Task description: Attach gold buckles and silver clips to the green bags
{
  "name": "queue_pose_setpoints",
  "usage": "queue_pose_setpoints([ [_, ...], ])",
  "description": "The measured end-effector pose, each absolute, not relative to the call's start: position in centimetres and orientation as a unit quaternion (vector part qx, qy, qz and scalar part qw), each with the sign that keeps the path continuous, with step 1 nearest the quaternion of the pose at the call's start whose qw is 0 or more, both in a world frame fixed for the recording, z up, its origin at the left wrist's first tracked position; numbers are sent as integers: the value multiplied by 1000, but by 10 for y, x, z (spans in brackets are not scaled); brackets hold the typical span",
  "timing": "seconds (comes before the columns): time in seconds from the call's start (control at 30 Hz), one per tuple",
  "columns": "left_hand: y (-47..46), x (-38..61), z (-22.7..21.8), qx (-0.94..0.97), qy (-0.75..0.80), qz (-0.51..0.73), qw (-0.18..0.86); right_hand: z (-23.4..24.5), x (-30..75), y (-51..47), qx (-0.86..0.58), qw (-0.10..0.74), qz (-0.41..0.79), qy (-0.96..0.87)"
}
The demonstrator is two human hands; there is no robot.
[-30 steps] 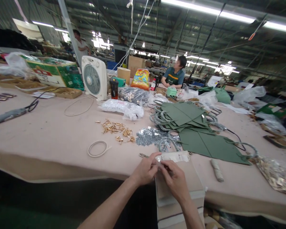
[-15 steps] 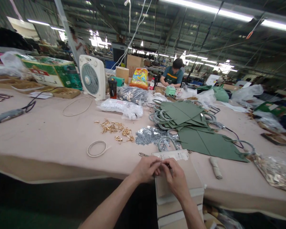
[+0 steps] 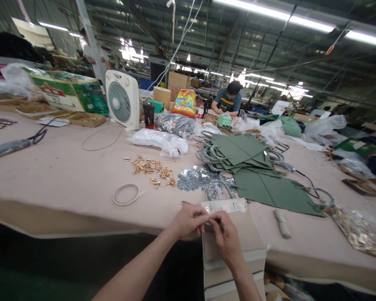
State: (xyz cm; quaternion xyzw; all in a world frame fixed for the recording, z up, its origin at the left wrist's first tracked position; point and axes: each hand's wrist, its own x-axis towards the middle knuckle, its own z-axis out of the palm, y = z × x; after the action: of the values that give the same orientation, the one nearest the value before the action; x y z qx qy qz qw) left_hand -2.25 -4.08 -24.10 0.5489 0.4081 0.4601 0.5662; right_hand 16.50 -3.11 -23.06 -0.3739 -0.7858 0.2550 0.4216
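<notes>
on the pinkish table [image 3: 65,171], layered beige panels [image 3: 250,236] drape past the near edge beneath the left hand [image 3: 188,221] and right hand [image 3: 227,234], both pinched narrow, seemingly around a small piece (too hidden to identify); apparently close fingerwork, calling for a steady grip; print on the yellow bag [image 3: 184,101] and bottle [image 3: 201,111] is unreadable

White fan [image 3: 122,100] — dark tumbler [image 3: 149,115] alongside

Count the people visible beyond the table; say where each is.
2: one person across the table, another person behind the pole, upper left. More may be hidden.
</notes>
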Motion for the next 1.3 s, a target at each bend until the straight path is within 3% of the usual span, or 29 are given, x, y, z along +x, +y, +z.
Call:
queue_pose_setpoints([
  [0.17, -35, -29, -242, 475, 407, 502, 597, -243, 153, -42, -320, 466, 192, -802],
  [0.37, -26, -28, -242, 408, 443, 591, 537, -228, 170, -29, -357, 466, 238, -773],
  [0.73, -23, -24, -250, 412, 453, 613, 500, -204, 169, 25, -398, 264, 353, -805],
  [1.3, -23, -24, -251, 401, 460, 612, 503, -226, 160, 29, -387, 304, 229, -840],
])
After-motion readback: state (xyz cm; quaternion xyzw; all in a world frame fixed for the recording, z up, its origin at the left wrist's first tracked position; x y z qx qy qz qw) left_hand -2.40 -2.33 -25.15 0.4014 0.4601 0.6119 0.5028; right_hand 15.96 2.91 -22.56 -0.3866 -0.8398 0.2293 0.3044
